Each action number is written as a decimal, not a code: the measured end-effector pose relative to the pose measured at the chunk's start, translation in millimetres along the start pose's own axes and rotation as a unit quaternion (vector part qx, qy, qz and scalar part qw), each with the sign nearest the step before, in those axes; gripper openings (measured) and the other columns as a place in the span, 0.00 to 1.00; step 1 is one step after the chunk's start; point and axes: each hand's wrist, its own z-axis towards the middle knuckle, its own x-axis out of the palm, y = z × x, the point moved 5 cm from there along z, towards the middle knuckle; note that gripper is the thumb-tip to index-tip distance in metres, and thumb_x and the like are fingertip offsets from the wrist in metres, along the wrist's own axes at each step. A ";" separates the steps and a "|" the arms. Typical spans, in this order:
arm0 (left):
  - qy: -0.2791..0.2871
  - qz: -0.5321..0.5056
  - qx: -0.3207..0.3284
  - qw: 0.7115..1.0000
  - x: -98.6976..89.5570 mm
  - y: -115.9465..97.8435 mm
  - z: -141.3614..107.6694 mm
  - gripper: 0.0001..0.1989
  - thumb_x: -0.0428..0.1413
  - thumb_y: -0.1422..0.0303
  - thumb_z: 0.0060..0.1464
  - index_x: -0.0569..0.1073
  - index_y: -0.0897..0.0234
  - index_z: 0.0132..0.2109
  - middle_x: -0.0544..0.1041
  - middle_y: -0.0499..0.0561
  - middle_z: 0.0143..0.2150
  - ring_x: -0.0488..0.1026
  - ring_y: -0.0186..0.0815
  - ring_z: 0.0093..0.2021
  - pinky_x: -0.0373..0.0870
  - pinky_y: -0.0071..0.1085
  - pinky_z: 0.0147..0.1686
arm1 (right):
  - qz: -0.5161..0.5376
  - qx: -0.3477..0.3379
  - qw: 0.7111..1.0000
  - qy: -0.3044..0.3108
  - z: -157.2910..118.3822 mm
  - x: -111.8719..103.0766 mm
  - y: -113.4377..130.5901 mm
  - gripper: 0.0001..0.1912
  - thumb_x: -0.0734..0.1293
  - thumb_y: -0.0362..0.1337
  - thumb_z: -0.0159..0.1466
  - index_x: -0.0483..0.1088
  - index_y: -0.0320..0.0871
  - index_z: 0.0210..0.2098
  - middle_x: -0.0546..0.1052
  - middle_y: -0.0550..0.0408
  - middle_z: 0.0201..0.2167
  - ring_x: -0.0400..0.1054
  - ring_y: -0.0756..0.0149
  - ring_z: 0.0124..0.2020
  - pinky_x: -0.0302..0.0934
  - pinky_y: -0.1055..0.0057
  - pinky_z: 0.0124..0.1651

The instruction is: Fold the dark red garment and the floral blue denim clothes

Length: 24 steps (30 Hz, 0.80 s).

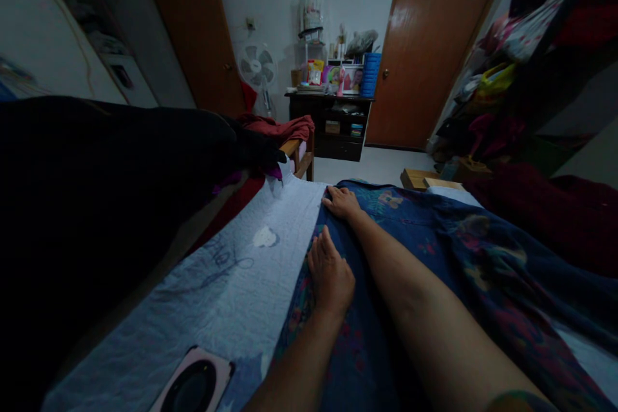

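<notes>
Phone on sheet, cloth right of sheet, cabinet beyond, fan left of cabinet

Left hand and right hand press flat on the dark floral cloth beside the pale sheet.

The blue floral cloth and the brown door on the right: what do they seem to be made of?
The blue floral cloth under the left hand and right hand looks like matte woven fabric, perhaps cotton or denim: it creases softly and shows no shine. The brown door looks like varnished wood or veneer, going by its smooth reddish-brown face and faint sheen.
</notes>
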 end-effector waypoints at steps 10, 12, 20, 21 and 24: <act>0.020 -0.001 -0.015 1.000 -1.0 -0.2 1.3 0.35 0.49 0.78 0.53 0.50 0.75 0.68 0.62 0.69 0.64 0.57 0.50 0.67 0.53 0.48 0.64 | -0.016 0.025 0.997 -0.069 -5.7 -5.9 2.7 0.31 0.55 0.53 0.67 0.58 0.43 0.64 0.58 0.44 0.67 0.52 0.52 0.64 0.47 0.57 0.62; 0.017 0.000 -0.015 1.000 -1.8 -0.5 1.4 0.35 0.49 0.79 0.53 0.50 0.75 0.67 0.62 0.70 0.64 0.57 0.50 0.66 0.53 0.48 0.64 | -0.019 0.051 0.993 -0.104 -9.9 -11.1 0.8 0.27 0.54 0.50 0.68 0.62 0.42 0.60 0.61 0.42 0.63 0.53 0.52 0.62 0.47 0.58 0.61; 0.006 0.001 -0.006 1.000 -1.1 -0.1 1.1 0.35 0.49 0.78 0.53 0.50 0.74 0.67 0.63 0.68 0.64 0.58 0.49 0.66 0.54 0.48 0.63 | 0.000 0.074 0.995 -0.073 -6.5 -3.5 -5.3 0.26 0.51 0.48 0.69 0.67 0.38 0.54 0.68 0.40 0.57 0.54 0.52 0.61 0.44 0.54 0.62; 0.007 0.003 -0.008 1.000 -0.7 0.1 1.2 0.35 0.49 0.78 0.53 0.51 0.74 0.67 0.63 0.68 0.63 0.58 0.49 0.66 0.54 0.48 0.64 | 0.004 0.076 0.995 -0.069 -5.4 -2.1 -6.1 0.27 0.51 0.49 0.69 0.67 0.38 0.54 0.67 0.40 0.58 0.53 0.53 0.62 0.44 0.54 0.63; 0.011 0.005 -0.013 1.000 -0.2 0.8 1.7 0.35 0.49 0.79 0.52 0.51 0.74 0.67 0.64 0.68 0.63 0.58 0.49 0.66 0.54 0.48 0.63 | 0.012 0.091 0.994 -0.051 -2.9 1.8 -8.4 0.29 0.51 0.51 0.69 0.64 0.40 0.59 0.62 0.41 0.64 0.47 0.52 0.67 0.41 0.51 0.65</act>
